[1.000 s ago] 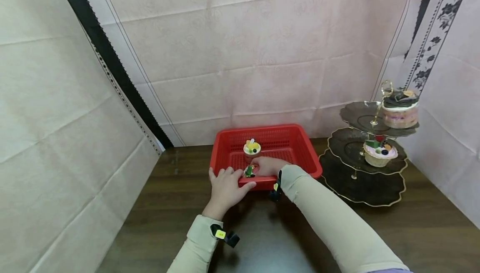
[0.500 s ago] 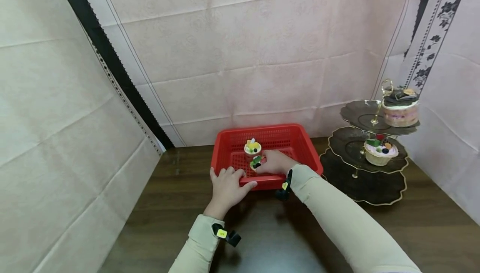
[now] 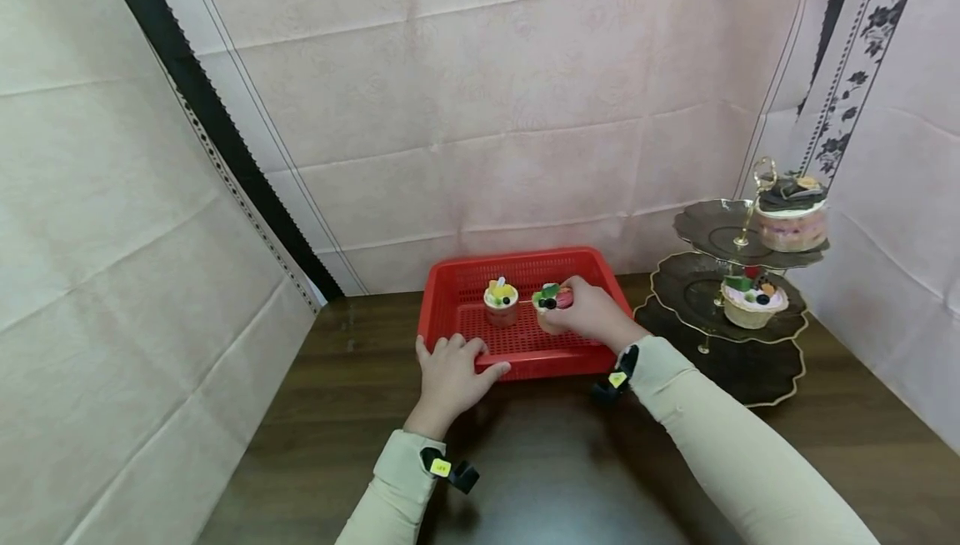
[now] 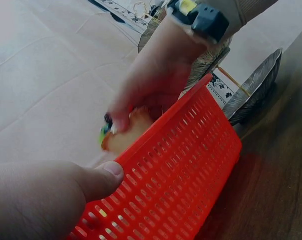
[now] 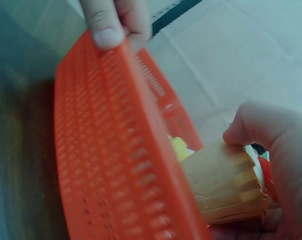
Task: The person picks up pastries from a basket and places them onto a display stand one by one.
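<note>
My right hand (image 3: 596,313) grips a toy cupcake (image 5: 223,182) by its beige cup, over the right part of the red plastic basket (image 4: 166,165). Green leaves, dark berries and a pink piece top this cupcake in the head view. My left hand (image 3: 448,380) holds the basket's front rim near its left end, thumb outside and fingers over the inside. Standing upright in the basket, a second cupcake (image 3: 501,303) has a yellow top and a pinkish cup. It is left of the held one, apart from it. The right fingers under the cup are partly hidden.
A three-tier dark stand (image 3: 731,366) with gold wavy edges is right of the basket. A layered cake (image 3: 791,224) is on its top tier, and a fruit-topped cupcake (image 3: 752,303) on the middle one. Pale cloth (image 3: 525,112) hangs behind the wooden table (image 3: 360,445).
My right hand has carried the fruit-topped cupcake from the basket's front rim, rightward and farther back. The left hand stays on the rim. The yellow-topped cupcake has stayed in place.
</note>
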{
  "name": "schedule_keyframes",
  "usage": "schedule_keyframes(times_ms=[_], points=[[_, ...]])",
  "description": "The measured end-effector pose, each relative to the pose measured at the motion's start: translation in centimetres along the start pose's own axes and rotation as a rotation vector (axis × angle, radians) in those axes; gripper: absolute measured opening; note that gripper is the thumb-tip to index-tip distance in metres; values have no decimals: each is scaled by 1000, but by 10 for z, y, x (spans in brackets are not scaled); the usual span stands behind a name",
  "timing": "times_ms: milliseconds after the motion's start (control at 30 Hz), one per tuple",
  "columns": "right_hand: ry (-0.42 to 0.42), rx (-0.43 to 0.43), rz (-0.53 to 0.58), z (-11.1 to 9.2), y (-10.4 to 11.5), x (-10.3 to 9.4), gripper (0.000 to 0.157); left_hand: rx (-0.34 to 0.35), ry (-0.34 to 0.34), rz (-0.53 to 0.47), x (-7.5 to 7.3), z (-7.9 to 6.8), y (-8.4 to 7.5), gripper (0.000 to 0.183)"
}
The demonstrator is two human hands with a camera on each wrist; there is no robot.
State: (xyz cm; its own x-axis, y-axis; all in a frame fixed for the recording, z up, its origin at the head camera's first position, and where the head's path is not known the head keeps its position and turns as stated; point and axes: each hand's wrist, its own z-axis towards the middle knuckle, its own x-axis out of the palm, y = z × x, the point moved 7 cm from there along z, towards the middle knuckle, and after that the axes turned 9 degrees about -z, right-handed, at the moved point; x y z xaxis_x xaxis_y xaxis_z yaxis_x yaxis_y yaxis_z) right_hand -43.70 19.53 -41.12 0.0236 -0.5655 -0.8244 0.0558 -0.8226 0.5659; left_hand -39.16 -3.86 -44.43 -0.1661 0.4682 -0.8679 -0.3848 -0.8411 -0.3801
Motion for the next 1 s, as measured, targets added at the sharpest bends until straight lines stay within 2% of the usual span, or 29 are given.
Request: schedule_keyframes(times_ms=[233,567,800,1000], points=[[-71,25,-6,-19,-19,-36,73,12,-14,3,-1,1,-1,46],[-158,5,-61,-49,-32,-82,67,8,-12,-15,0,-1,1,45],[-178,49,-97,-66,-47,-101,66,14,-12,-6,-1,-1,0,46],[-220,70,-144,-75,-63,-113,71,14,-18,2,-1,-2,-1,47]])
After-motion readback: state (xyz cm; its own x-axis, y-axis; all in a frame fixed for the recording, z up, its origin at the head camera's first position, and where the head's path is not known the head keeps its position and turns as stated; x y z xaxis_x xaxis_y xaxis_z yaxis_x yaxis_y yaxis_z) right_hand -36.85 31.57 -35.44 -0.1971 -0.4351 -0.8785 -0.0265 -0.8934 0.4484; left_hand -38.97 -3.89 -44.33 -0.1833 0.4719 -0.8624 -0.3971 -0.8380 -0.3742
